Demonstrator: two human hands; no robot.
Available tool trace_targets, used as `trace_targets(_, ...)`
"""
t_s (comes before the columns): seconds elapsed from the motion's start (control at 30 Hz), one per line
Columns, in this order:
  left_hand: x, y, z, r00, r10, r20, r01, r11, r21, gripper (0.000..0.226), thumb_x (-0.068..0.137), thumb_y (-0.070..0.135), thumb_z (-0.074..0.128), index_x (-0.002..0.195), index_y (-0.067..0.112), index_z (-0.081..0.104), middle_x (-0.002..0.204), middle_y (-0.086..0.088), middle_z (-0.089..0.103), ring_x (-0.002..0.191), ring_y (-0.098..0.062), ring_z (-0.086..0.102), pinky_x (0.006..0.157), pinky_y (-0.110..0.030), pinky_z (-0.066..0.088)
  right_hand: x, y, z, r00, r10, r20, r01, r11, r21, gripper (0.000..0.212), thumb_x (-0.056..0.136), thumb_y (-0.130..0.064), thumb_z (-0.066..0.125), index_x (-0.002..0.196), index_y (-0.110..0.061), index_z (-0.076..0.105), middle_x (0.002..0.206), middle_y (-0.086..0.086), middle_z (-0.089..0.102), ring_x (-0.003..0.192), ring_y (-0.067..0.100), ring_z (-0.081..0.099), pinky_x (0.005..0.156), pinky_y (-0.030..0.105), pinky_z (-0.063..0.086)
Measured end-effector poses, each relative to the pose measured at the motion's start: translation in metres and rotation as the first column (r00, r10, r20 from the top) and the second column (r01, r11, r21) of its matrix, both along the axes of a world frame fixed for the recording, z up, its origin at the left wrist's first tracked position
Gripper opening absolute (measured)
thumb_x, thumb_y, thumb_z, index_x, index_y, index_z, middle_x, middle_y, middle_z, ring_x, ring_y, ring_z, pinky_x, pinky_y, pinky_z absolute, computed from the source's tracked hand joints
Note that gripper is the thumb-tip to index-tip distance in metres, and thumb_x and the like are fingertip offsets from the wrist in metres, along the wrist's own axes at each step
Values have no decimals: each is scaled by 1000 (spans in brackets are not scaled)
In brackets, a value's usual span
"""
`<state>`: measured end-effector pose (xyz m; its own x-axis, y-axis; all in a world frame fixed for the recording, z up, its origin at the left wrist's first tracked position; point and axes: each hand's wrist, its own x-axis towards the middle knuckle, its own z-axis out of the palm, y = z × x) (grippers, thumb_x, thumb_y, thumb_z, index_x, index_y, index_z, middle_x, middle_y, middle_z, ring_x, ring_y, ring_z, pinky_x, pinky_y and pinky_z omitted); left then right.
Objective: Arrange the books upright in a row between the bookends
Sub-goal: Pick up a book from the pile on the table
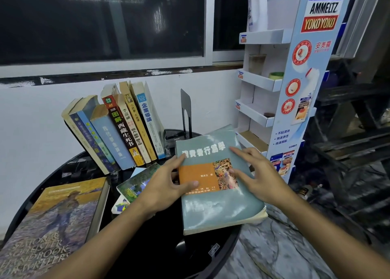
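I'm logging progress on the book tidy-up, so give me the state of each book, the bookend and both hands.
Row of books: standing, leaning left.
Black bookend: upright, apart from the row.
Grey-green book: flat, overhanging the table edge.
Handbook for Writers: lying flat.
Small landscape-cover book: lying flat.
Left hand: on the grey-green book's left edge.
Right hand: resting on its cover.

A tall white and pale-blue cardboard display stand printed "AMMELTZ YOKOYOKO" rises at the right, its tiered shelves holding a roll of green tape and a white plastic jug on top. Behind it all runs a white-painted wall under a dark window with a pale frame. Grey marbled flooring shows at the lower right.
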<state>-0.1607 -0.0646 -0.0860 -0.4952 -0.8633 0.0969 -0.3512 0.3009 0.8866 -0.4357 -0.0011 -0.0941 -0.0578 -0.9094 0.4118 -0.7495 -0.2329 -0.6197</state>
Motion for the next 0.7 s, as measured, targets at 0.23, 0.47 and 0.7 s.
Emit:
trace_targets(0.23,5,-2,28,952,13,-307,-33,998,-62,80,72,12,85,140,41,54,154,11,43,125,-15,59,101,-42,54,-5,-9,33,961,182,208,-138,968,-211,61,79,-23,83,136,-34,62,125,-9,55,116,17,58,92,32,56)
trace_targets(0.47,13,-4,50,925,-69,-375,2,984,-177,67,78,8,76,131,47,62,141,-2,42,128,-23,55,102,-47,53,-1,-20,47,948,256,187,-178,918,-354,59,81,-14,82,132,-36,64,130,4,48,121,26,56,98,33,55)
trace_targets(0.7,17,-2,45,923,-111,-367,30,975,-220,62,82,7,73,131,44,63,143,2,38,134,-21,50,107,-49,48,4,-26,37,984,161,78,-117,908,-403,58,84,-25,79,138,-35,59,137,1,42,129,24,50,98,40,55)
